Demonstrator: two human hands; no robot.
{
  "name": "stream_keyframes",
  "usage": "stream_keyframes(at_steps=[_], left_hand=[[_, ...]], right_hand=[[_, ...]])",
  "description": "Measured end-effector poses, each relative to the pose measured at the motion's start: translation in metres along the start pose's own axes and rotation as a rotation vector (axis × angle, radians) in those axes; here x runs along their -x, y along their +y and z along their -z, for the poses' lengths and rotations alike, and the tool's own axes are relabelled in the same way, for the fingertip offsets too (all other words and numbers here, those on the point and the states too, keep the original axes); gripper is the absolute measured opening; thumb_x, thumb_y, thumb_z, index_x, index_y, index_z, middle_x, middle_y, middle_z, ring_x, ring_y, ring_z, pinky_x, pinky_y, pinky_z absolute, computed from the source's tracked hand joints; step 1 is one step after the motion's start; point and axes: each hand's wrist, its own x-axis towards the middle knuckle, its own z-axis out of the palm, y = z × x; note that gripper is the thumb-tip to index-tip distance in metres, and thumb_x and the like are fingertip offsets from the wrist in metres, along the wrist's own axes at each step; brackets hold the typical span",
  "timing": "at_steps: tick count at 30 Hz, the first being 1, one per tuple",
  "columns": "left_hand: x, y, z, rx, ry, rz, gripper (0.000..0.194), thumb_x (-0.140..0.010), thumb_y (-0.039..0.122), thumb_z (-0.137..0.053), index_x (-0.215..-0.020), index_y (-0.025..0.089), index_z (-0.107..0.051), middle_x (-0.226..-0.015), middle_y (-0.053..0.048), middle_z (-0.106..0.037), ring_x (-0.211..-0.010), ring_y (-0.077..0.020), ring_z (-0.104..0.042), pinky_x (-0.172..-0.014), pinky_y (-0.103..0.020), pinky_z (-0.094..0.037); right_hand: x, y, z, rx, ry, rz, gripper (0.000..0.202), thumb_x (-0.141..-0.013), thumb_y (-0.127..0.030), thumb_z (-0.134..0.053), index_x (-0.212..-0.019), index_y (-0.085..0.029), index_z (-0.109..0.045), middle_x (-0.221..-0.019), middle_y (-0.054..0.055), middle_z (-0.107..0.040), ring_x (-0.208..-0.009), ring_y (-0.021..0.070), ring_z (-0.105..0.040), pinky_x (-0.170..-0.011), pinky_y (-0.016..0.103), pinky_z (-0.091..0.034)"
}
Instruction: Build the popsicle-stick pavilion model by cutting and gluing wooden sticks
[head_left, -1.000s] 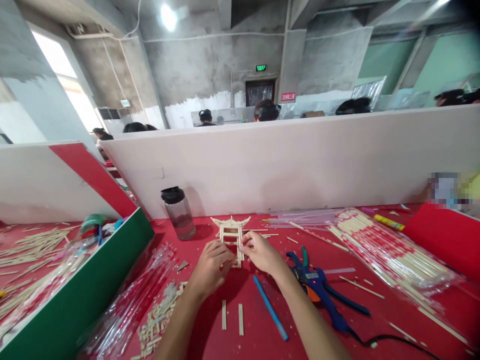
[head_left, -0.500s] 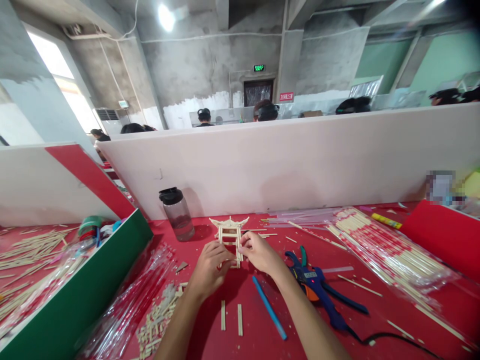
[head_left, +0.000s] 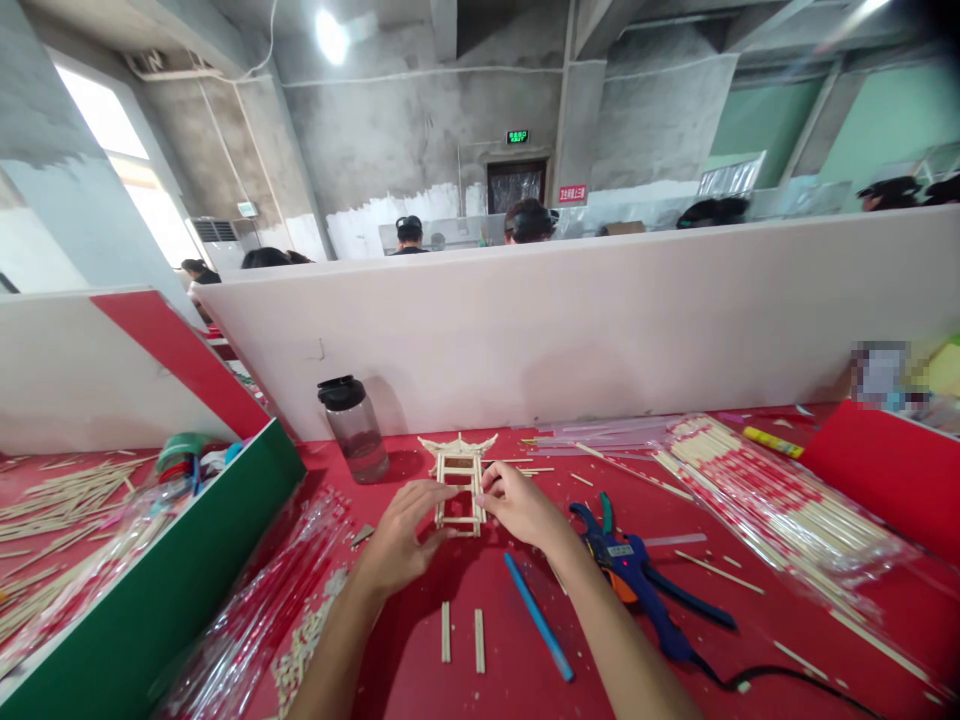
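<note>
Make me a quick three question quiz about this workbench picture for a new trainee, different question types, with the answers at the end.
1. True or false: both hands touch the stick model.
2. Which tool lies just right of the right hand? A) hammer B) glue gun C) scissors
3. Fill in: the two short sticks lie on the red table, nearer the camera than the ____.

Key:
1. True: the left hand has its fingers at the model's left side, the right hand at its right side.
2. B, the blue glue gun.
3. Model.
</note>
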Motion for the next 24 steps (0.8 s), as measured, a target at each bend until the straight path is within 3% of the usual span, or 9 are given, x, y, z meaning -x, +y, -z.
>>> stream_keyframes(at_steps=[5,11,20,22,24], left_hand=[[0.005,-0.008,0.001,-0.04,-0.02,0.053,0.04,-0.09,0.028,-0.059,-0.13,0.026,-0.054,-0.134,-0.012,-0.053,-0.125,-0.026,-0.05,-0.104,-0.043,-0.045],[0.004,-0.008,-0.002,-0.032,0.012,0.055,0.036,-0.091,0.027,-0.057,-0.127,0.026,-0.055,-0.13,-0.01,-0.055,-0.123,-0.025,-0.051,-0.104,-0.042,-0.044],[0.001,0.004,0.017,0.094,-0.015,0.143,0.047,-0.084,0.037,-0.067,-0.128,0.026,-0.056,-0.132,-0.01,-0.056,-0.124,-0.0263,-0.051,-0.106,-0.04,-0.042],[0.0,0.005,0.021,0.166,0.045,0.179,0.044,-0.082,0.037,-0.068,-0.123,0.024,-0.059,-0.126,-0.009,-0.06,-0.119,-0.0252,-0.055,-0.103,-0.037,-0.043],[-0.002,0.004,0.026,0.214,0.16,0.243,0.028,-0.083,0.036,-0.066,-0.106,0.02,-0.066,-0.108,-0.007,-0.068,-0.105,-0.0227,-0.062,-0.096,-0.033,-0.047]], right_hand=[[0.001,-0.002,0.001,0.005,-0.004,0.013,0.013,-0.082,-0.024,-0.061,-0.087,-0.023,-0.048,-0.076,-0.004,-0.063,-0.064,0.0131,-0.06,-0.061,0.023,-0.041],[0.0,-0.005,0.0,-0.034,0.022,0.011,0.014,-0.081,-0.025,-0.062,-0.086,-0.023,-0.049,-0.075,-0.003,-0.063,-0.062,0.0133,-0.059,-0.06,0.023,-0.042],[0.0,-0.016,-0.003,-0.223,0.078,0.106,0.016,-0.077,-0.027,-0.062,-0.085,-0.023,-0.049,-0.066,-0.005,-0.06,-0.055,0.0116,-0.055,-0.055,0.021,-0.04],[0.0,-0.017,-0.002,-0.264,0.087,0.123,0.016,-0.076,-0.026,-0.063,-0.084,-0.022,-0.05,-0.066,-0.006,-0.059,-0.054,0.0111,-0.054,-0.056,0.021,-0.041],[0.0,-0.018,-0.001,-0.283,0.094,0.131,0.016,-0.075,-0.027,-0.063,-0.084,-0.022,-0.05,-0.065,-0.006,-0.059,-0.054,0.011,-0.054,-0.055,0.021,-0.041]])
